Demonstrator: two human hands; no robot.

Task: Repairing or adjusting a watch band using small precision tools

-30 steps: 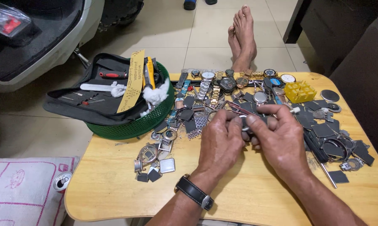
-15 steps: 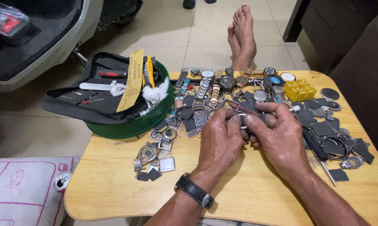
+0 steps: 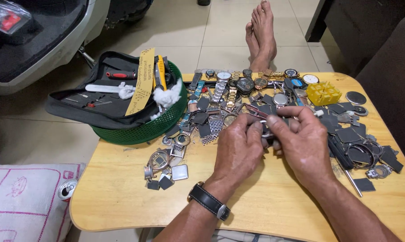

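1. We worked at a wooden table point(image 3: 121, 197).
2. A green basket point(image 3: 139, 127) sat at the table's far left corner, holding a black tool pouch point(image 3: 90, 105).
3. Our left hand point(image 3: 238, 150) and right hand point(image 3: 303, 141) met above the table's middle.
4. Both gripped a small metal watch part point(image 3: 267, 132) between the fingertips, near the pile of watches point(image 3: 238, 87).

Small metal part point(image 3: 266, 131) mostly hidden between both hands, scooter point(image 3: 41, 40) cut off at top-left edge
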